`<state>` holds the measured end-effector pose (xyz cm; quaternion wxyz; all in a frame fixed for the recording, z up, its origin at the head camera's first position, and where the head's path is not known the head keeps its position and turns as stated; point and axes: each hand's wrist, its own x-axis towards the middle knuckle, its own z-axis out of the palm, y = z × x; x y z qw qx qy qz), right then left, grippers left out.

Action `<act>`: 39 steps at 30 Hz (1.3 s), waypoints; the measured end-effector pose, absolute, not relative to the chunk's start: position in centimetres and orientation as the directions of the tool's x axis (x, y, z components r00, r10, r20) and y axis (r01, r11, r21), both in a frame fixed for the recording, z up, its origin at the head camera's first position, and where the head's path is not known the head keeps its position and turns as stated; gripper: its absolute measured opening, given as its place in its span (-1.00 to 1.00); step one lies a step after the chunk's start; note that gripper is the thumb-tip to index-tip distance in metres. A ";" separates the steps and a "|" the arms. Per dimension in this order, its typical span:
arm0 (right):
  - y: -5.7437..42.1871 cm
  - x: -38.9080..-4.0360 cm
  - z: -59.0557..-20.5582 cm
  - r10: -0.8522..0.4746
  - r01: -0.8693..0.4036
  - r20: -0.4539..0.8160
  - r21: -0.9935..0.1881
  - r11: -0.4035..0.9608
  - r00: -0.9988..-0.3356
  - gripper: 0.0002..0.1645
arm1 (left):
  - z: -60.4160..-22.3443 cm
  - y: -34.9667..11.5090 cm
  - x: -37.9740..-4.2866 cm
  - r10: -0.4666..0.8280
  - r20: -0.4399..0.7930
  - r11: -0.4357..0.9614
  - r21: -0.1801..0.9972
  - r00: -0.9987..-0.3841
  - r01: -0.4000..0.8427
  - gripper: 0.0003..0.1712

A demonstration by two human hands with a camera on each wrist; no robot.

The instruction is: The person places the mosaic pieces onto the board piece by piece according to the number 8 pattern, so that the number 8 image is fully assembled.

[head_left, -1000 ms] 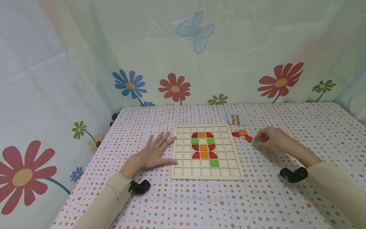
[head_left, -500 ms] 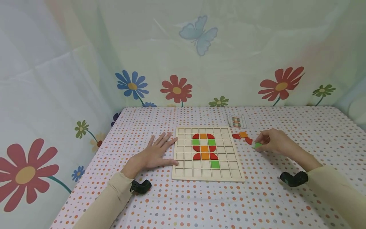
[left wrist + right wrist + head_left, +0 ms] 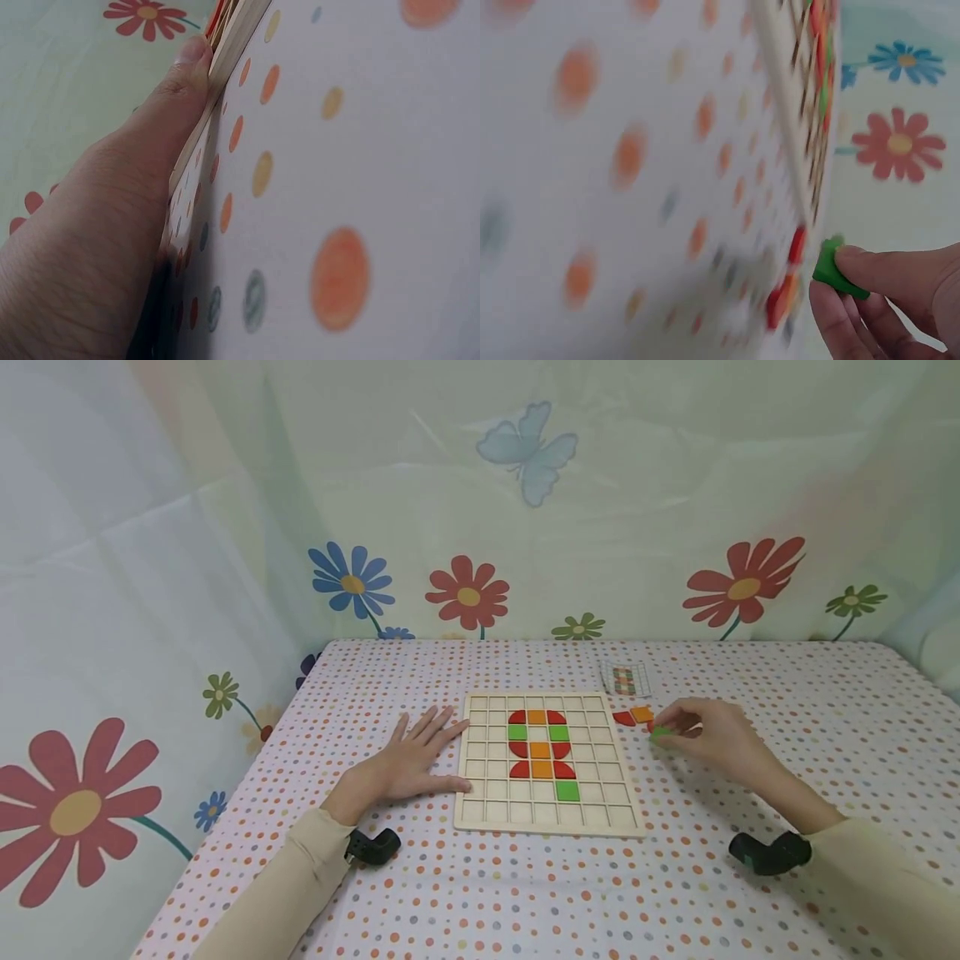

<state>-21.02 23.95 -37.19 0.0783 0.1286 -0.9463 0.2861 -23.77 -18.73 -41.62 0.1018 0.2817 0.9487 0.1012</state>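
My right hand (image 3: 712,735) pinches a green square tile (image 3: 835,270) between thumb and fingers, lifted off the cloth beside the loose pieces. Flat on the table, my left hand (image 3: 408,768) has its fingers spread, with thumb and index tip touching the left edge of the wooden grid board (image 3: 480,814). In the board's middle columns sit red rounded pieces, orange squares (image 3: 540,750) and green squares, one green tile (image 3: 567,791) lowest of them. Right of the board lie a red piece (image 3: 623,718) and an orange square (image 3: 642,715); another red piece is mostly hidden behind the right hand's fingers.
A small printed pattern card (image 3: 626,679) lies behind the board's right corner. The table wears a dotted cloth (image 3: 480,902). A flowered curtain (image 3: 405,468) hangs behind and along the left. Both wrists carry black camera mounts (image 3: 770,853).
The right hand has lifted the green tile and shifted slightly left toward the board, now covering part of a loose red piece. The left hand stays at the board's edge.
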 end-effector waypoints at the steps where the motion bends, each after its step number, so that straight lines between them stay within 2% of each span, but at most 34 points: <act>1: 23.2 -20.9 -37.0 -0.218 -0.312 0.233 -0.528 0.790 -0.948 -0.79 | -41.6 -18.7 -23.8 0.554 -0.137 0.822 0.247 -0.821 0.513 0.14; 6: 18.5 -20.3 -36.3 -0.357 -0.412 0.216 -0.604 0.682 -0.909 -0.80 | -41.9 -18.5 -23.9 0.547 -0.142 0.827 0.246 -0.825 0.506 0.14; 10: 15.3 -19.8 -36.2 -0.490 -0.470 0.184 -0.682 0.561 -0.852 -0.80 | -42.0 -18.5 -23.9 0.551 -0.147 0.824 0.254 -0.822 0.507 0.14; 16: 12.0 -19.8 -37.1 -0.615 -0.563 0.192 -0.664 0.492 -0.764 -0.81 | -41.9 -18.5 -23.6 0.549 -0.150 0.825 0.257 -0.822 0.504 0.14; 25: 10.5 -19.9 -38.5 -0.663 -0.565 0.178 -0.705 0.429 -0.727 -0.83 | -41.9 -18.6 -23.6 0.541 -0.149 0.831 0.246 -0.827 0.499 0.15; 31: 10.3 -19.9 -38.4 -0.669 -0.587 0.182 -0.674 0.448 -0.721 -0.81 | -41.7 -18.6 -23.7 0.545 -0.144 0.827 0.249 -0.826 0.503 0.14; 39: 10.0 -20.1 -37.9 -0.666 -0.564 0.127 -0.659 0.497 -0.735 -0.80 | -41.6 -18.7 -23.8 0.546 -0.150 0.830 0.235 -0.824 0.507 0.15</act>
